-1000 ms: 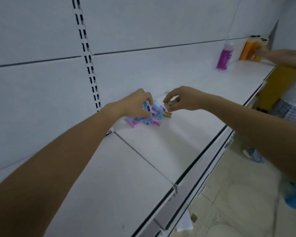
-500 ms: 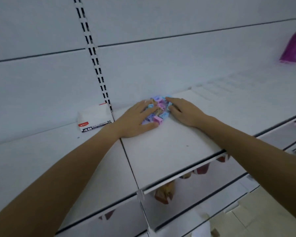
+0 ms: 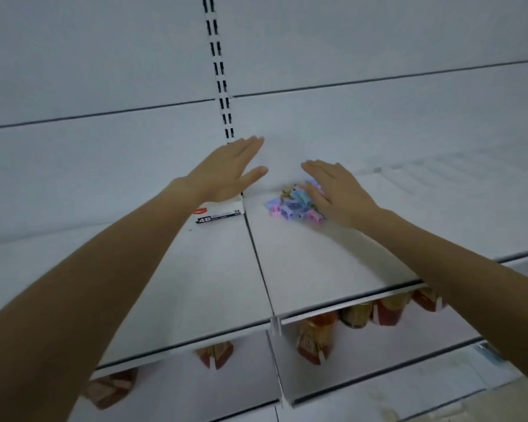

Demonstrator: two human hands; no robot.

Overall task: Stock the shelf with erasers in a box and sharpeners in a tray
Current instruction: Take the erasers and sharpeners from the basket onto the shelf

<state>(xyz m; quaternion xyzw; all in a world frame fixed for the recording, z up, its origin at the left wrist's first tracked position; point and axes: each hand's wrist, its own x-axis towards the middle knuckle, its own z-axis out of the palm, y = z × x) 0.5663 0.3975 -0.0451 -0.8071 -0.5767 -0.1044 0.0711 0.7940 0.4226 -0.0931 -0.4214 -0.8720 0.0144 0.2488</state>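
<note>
The pile of small pastel sharpeners (image 3: 296, 204), pink, blue and lilac with one or two tan pieces among them, lies loose on the white shelf (image 3: 311, 263) near its back edge, just to the right of the seam where two shelf boards meet; no tray can be seen under or around the pile, so by my reading they are being gathered into a neat heap at the spot meant for them rather than dropped into a holder. The right hand (image 3: 339, 190) lies flat and spread, fingers together, its inner edge and thumb against the right side of the pile, gripping nothing; that flat posture suits sweeping or corralling small pieces that would scatter if pinched one by one. Just left of the seam, also toward the back edge, stands the white eraser box (image 3: 221, 213), its front face turned to the aisle so a shopper can read it: a black band printed "4B", a "24" at the right end that probably gives the count, and a small red logo too blurred to read. The left hand (image 3: 229, 172) hangs spread and empty above the box, palm down, fingers pointing at the back wall, hiding the box's top; whether it touches the box I cannot tell. On the lower shelf (image 3: 348, 370) beneath, red and yellow pouches (image 3: 313, 339) hang or stand at the front edge, their printing unreadable.
</note>
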